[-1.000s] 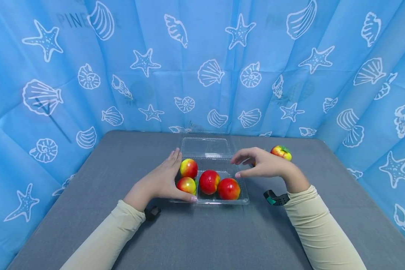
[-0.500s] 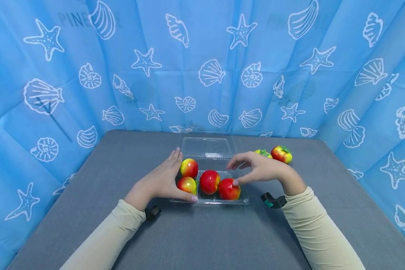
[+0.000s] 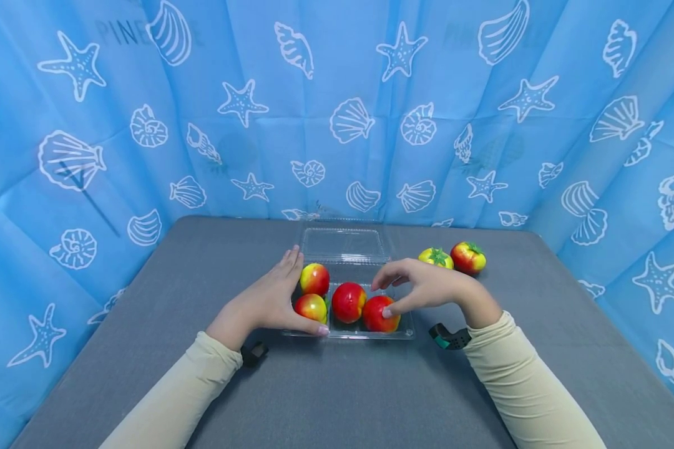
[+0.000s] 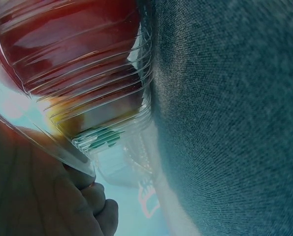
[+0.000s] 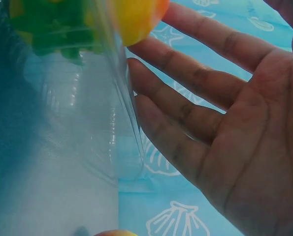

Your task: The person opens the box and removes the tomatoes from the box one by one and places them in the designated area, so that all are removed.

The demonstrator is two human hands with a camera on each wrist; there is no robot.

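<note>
A clear plastic clamshell box (image 3: 348, 337) lies with its lid (image 3: 342, 242) folded back. Several red-and-yellow fruits with green leafy tops sit inside. My left hand (image 3: 269, 299) rests along the box's left wall, fingers extended and thumb at the front rim, beside a back-left fruit (image 3: 314, 279) and a front-left fruit (image 3: 311, 308). My right hand (image 3: 424, 285) reaches over the right side, its thumb over the front-right fruit (image 3: 376, 322). In the right wrist view, its fairly straight fingers (image 5: 185, 108) lie near the clear wall. Another fruit (image 3: 347, 304) sits mid-box.
Two similar fruits with green leafy tops, one mostly yellow (image 3: 434, 256) and one redder (image 3: 468, 258), stand on the grey tablecloth (image 3: 337, 393) at back right, behind my right hand. A blue seashell-patterned curtain (image 3: 337, 156) surrounds the table's back and sides.
My right hand has shifted left and slightly nearer me, its thumb passing over the front-right fruit. The yellow fruit behind it has come into view. My left hand stays in place.
</note>
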